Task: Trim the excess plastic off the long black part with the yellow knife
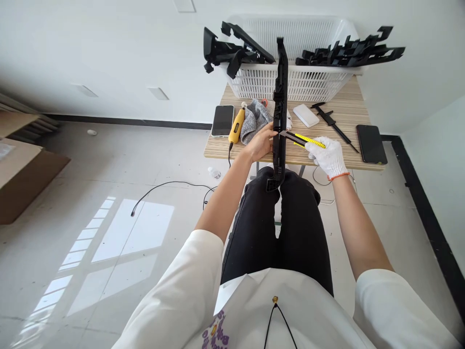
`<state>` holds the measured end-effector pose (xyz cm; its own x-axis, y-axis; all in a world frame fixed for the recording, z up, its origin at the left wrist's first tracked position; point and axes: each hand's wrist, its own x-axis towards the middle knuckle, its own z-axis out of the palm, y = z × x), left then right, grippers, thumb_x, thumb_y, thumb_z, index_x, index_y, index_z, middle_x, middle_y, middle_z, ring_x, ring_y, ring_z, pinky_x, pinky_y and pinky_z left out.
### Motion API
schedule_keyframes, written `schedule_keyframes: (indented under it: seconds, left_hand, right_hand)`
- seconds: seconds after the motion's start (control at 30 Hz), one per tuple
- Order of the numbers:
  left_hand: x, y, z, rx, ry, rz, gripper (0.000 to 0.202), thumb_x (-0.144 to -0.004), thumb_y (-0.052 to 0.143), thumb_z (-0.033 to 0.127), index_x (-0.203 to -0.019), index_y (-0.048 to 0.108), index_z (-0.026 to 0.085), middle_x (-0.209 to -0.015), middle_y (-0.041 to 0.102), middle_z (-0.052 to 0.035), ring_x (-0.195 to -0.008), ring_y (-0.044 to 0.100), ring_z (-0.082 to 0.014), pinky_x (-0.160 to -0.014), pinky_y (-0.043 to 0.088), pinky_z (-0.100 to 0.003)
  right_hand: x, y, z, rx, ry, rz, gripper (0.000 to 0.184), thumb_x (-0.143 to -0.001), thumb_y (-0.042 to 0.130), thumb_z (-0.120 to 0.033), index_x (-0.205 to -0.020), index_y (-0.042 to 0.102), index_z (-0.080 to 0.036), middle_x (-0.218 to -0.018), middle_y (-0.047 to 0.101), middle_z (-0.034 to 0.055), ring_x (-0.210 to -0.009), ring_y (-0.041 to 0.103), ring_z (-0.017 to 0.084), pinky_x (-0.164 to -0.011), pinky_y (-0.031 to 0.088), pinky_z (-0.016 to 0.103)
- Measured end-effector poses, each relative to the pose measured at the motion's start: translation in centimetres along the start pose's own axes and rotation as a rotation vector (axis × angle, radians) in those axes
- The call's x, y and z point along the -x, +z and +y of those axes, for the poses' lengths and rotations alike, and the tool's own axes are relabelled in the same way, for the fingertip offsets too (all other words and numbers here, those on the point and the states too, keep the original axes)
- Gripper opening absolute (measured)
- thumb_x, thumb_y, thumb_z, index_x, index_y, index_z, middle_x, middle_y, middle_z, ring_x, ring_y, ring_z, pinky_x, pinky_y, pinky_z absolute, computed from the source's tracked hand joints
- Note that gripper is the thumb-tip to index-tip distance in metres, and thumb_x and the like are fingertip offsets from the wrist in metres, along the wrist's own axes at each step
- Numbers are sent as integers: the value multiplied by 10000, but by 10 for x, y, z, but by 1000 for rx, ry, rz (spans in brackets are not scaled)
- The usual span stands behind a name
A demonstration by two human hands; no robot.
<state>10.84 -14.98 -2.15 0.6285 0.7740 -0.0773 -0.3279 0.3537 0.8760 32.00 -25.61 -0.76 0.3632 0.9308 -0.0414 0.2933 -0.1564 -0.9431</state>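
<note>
A long black plastic part point(280, 104) stands lengthwise before me, its lower end between my thighs and its top reaching up past the front of the basket. My left hand point(260, 143), bare, is closed around its middle. In my right hand point(329, 156), which wears a white knit glove with an orange cuff edge, is a yellow and black utility knife point(303, 140). The knife's blade points left and meets the right edge of the part, close to my left fingertips. Whether it cuts into the plastic I cannot tell.
On the wooden table point(337, 157) a white basket point(250, 80) holds more black plastic parts point(348, 52). Nearby lie a phone point(223, 120), a yellow corded tool point(237, 126), a grey cloth point(254, 121), a white box point(305, 115), a caliper point(336, 125) and a second phone point(371, 144). A cable point(170, 182) crosses the floor.
</note>
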Motion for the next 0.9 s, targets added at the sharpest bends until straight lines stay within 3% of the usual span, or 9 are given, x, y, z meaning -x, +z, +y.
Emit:
schedule_keyframes:
  seconds: [0.17,0.4,0.6,0.9]
  left_hand:
    - [-2,3,0,13,16,38,379,-813,561,124,-1169,632,234,-1121,735,-11,-1037,701,-193,-909,558,-324]
    - [2,8,1,72,18,102,315,-947,467,176,-1224,613,219,-1085,747,-34,-1151,677,-226,-1001,552,-378]
    - [3,8,0,98,-4,135,341,-955,469,151,-1256,607,233,-1141,735,-24,-1217,646,-247,-1038,536,-411]
    - [-3,3,-2,137,21,41,227,-1002,432,188,-1121,623,210,-1044,753,-25,-1226,634,-224,-1064,520,-417]
  right_hand:
    - [0,-2,0,-2,-23,1,177,-759,725,-334,-831,696,-174,-523,591,-13,-417,488,86,-345,333,177]
    - [-2,-1,7,-3,-49,59,182,-763,738,-355,-833,681,-197,-537,585,-22,-411,480,85,-342,339,184]
    - [-2,-3,5,4,25,-34,182,-737,776,-326,-836,695,-196,-545,611,-5,-417,479,83,-339,336,181]
    - [-1,-4,1,46,30,-52,166,-740,775,-325,-794,687,-195,-532,617,-2,-391,440,72,-333,312,182]
